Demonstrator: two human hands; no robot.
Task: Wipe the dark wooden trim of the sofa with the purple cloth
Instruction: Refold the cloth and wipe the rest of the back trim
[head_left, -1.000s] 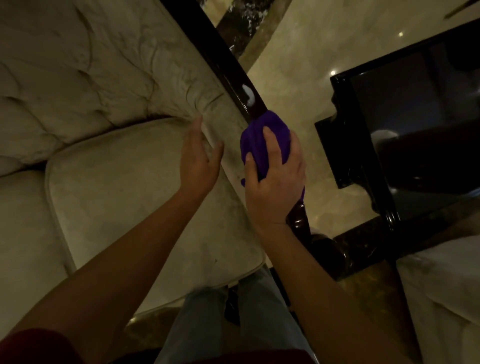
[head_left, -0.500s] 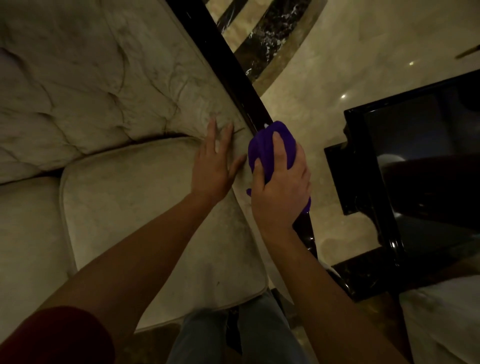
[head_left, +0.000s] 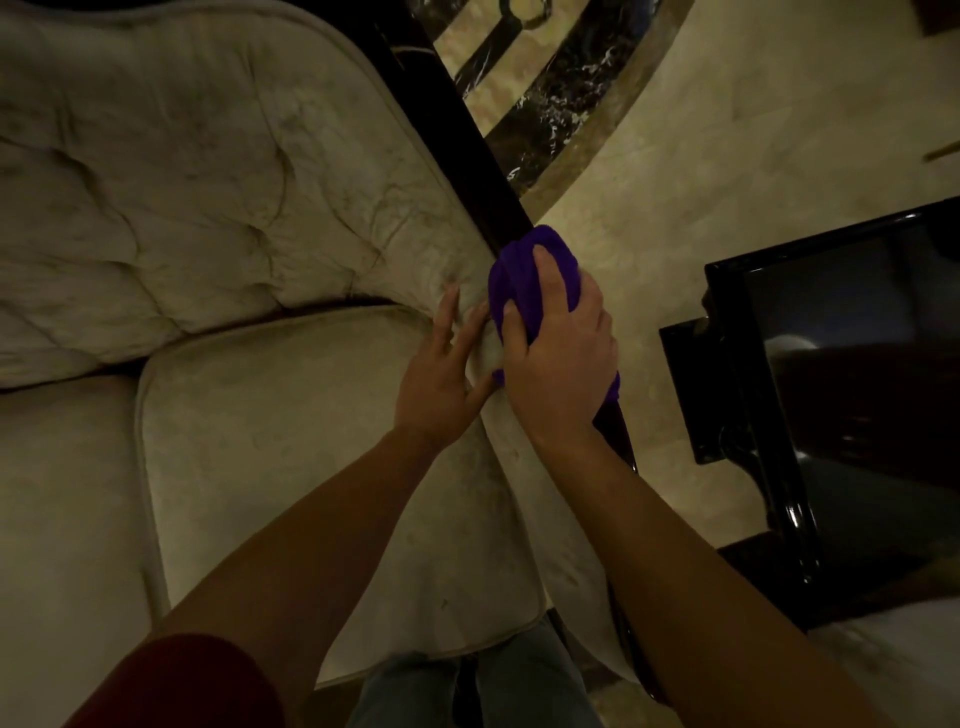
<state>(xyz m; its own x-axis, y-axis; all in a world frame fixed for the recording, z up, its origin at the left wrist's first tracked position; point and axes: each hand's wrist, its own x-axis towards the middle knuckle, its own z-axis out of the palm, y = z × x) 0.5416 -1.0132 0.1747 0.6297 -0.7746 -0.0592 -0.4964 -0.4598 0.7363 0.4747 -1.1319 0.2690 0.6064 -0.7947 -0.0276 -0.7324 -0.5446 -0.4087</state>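
The dark wooden trim (head_left: 457, 119) runs along the right arm of a cream tufted sofa (head_left: 208, 197), from the top centre down toward my right wrist. My right hand (head_left: 558, 358) grips the bunched purple cloth (head_left: 519, 280) and presses it around the trim at mid-length. The cloth hides the trim beneath it; a short glossy stretch shows below my wrist. My left hand (head_left: 441, 374) lies flat with fingers apart on the padded inner side of the arm, just left of the cloth.
A glossy black side table (head_left: 769, 415) stands to the right of the sofa arm across a strip of beige marble floor (head_left: 701, 156). The seat cushion (head_left: 291, 467) lies under my left forearm. My jeans-clad legs (head_left: 467, 691) show at the bottom.
My right hand has slid the purple cloth further up the trim, away from me. My left hand has followed along the padded arm, and the view has shifted to show more of the sofa back.
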